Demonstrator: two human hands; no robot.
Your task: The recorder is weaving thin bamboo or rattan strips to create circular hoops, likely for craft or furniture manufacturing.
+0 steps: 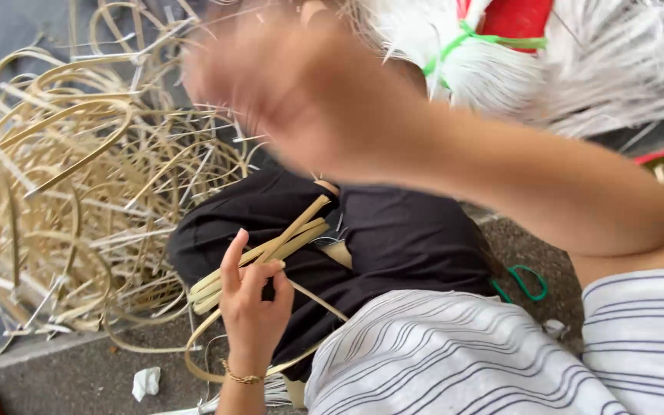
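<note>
strip pile: at the far left a loose heap of pale cane strips (71, 200) lies curled and tangled on the floor, well apart from the lap.
floor: grey, gritty concrete floor (78, 376) with a crumpled white scrap (146, 382) lying just below the heap.
left hand: the left hand (251, 303), a thin gold bracelet (241, 377) at the wrist, is closed around a small bundle of flat cane strips (270, 250), thumb up and fingers curled over them.
bundle: the bundle rests across the lap on a black cloth (393, 238), one end fanning up toward the middle, a long strip looping down below the hand.
step: as a judgement, the strips are being gathered and lined up in the left hand; the next move would call for a steady pinch so the flat pieces stay stacked and do not slip sideways.
right hand: the right hand (270, 84) is raised high and heavily blurred; whether it is open or closed on anything i cannot tell.
right of lap: green-handled scissors (524, 283) lie on the floor beside the black cloth.
background: bundles of white fibre (486, 69) tied with green cord sit at the top right, with something red behind them.
</note>
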